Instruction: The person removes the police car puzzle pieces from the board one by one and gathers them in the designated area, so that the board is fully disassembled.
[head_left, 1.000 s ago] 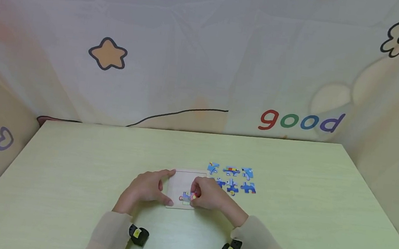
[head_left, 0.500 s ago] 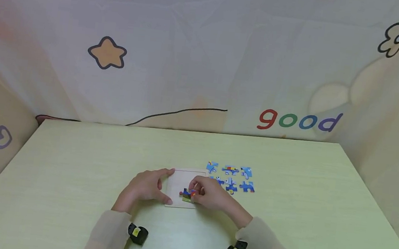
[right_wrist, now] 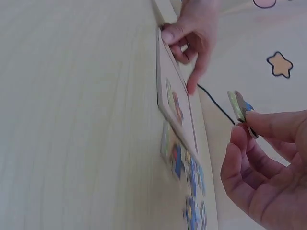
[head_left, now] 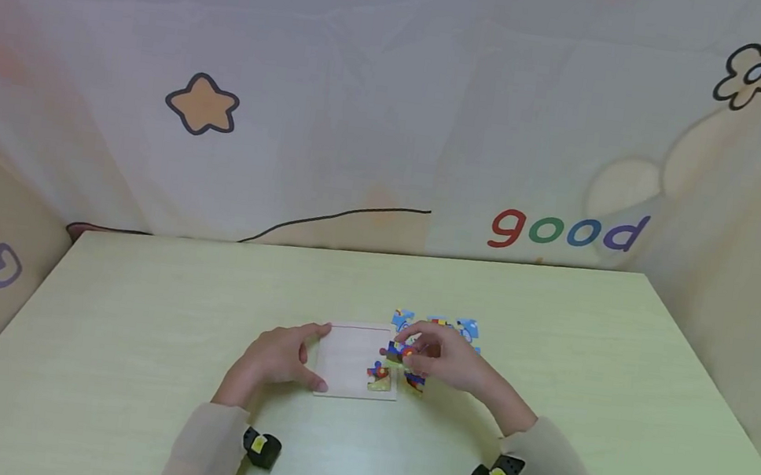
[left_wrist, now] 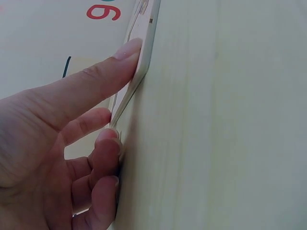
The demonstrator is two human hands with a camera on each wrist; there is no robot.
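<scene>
A shallow wooden puzzle tray (head_left: 344, 360) lies on the table, one colourful piece (head_left: 379, 378) in its near right corner. My left hand (head_left: 277, 353) grips the tray's left side, thumb at the near corner and index finger at the far one; in the left wrist view the thumb (left_wrist: 103, 79) presses on the rim. Between thumb and fingers my right hand (head_left: 447, 357) pinches a puzzle piece (head_left: 398, 352), raised over the tray's right side. The right wrist view shows this piece (right_wrist: 240, 106) edge-on, clear of the table.
Right of the tray lies a loose piece (head_left: 415, 382). Several blue pieces, such as one at the far right (head_left: 467, 328), lie behind my right hand, partly covered by it. A printed cloth (head_left: 339, 106) stands along the table's back edge.
My right hand has lifted the puzzle piece from the tray's near part and moved right and away with it. The corner piece and a loose piece beside the tray now show. The left hand stays.
</scene>
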